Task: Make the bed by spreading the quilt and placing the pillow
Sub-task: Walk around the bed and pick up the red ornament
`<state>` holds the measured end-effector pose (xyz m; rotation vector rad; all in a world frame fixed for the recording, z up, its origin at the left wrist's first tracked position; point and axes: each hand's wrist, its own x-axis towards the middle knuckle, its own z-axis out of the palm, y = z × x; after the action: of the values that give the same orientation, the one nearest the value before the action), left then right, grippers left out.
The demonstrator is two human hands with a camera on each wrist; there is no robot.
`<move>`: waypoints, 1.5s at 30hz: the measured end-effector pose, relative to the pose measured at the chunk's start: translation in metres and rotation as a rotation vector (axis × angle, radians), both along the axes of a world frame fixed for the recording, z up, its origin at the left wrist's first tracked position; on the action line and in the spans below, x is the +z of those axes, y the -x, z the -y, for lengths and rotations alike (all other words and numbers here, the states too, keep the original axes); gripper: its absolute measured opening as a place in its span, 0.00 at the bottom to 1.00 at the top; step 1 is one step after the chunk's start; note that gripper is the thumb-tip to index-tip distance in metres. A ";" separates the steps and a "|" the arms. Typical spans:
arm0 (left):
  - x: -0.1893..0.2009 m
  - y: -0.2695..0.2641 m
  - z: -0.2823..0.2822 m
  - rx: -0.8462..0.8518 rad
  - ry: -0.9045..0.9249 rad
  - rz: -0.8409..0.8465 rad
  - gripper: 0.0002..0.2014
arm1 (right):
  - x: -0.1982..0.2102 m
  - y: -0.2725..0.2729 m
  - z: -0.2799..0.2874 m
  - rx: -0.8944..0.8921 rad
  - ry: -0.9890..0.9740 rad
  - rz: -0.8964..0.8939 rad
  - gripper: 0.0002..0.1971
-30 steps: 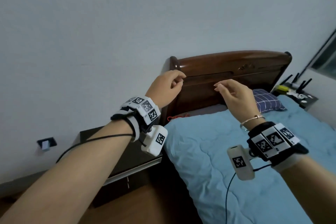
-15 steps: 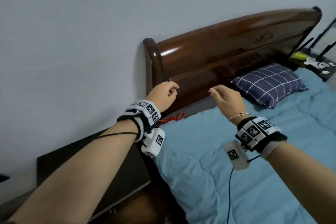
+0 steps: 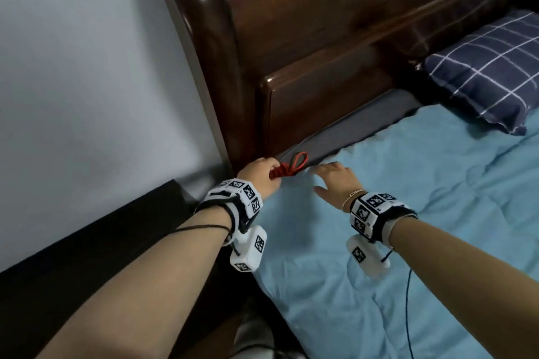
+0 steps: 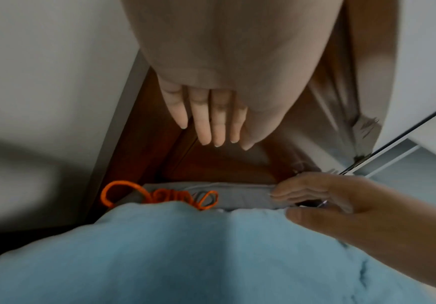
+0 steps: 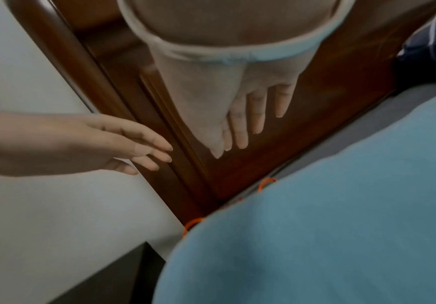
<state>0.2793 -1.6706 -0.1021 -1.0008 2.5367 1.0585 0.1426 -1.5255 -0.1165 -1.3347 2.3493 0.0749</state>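
Note:
The light blue quilt (image 3: 408, 213) lies spread over the bed, its top edge short of the headboard. A navy plaid pillow (image 3: 490, 73) sits at the head of the bed, far right. My left hand (image 3: 261, 173) hovers at the quilt's top left corner, beside a coiled red cord (image 3: 288, 167). In the left wrist view its fingers (image 4: 211, 119) are straight and hold nothing, with the cord (image 4: 159, 197) below them. My right hand (image 3: 335, 179) is spread just above the quilt's top edge, its fingers (image 5: 250, 123) straight and empty.
The dark wooden headboard (image 3: 320, 38) stands right behind the hands. A strip of grey sheet (image 3: 364, 122) shows between it and the quilt. A dark nightstand (image 3: 102, 242) flanks the bed on the left, against a pale wall (image 3: 87, 67).
Both hands have come down from in front of the headboard to the quilt's top left corner. Their loosely curled fingers have straightened. The view has tilted down and closer.

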 end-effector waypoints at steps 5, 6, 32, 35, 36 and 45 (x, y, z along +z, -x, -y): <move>-0.083 0.010 0.002 -0.090 -0.038 0.150 0.20 | -0.083 0.008 0.034 0.074 -0.110 0.096 0.45; -0.091 0.010 0.000 -0.087 -0.062 0.140 0.18 | -0.089 0.008 0.037 0.104 -0.145 0.086 0.45; -0.113 0.065 -0.003 -0.118 0.073 0.358 0.44 | -0.076 -0.009 -0.067 0.139 -0.123 -0.029 0.24; -0.116 0.070 0.001 -0.048 0.102 0.352 0.44 | -0.079 -0.005 -0.064 0.140 -0.111 -0.019 0.24; -0.116 0.073 0.002 -0.014 0.108 0.336 0.42 | -0.080 -0.005 -0.064 0.134 -0.110 -0.011 0.24; -0.058 0.081 0.005 -0.044 -0.015 -0.062 0.07 | -0.056 -0.011 -0.057 -0.010 0.002 0.037 0.31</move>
<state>0.1982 -1.6758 -0.1603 -0.9180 2.5825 1.1116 0.1532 -1.4689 -0.1723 -1.3139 2.3260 0.0441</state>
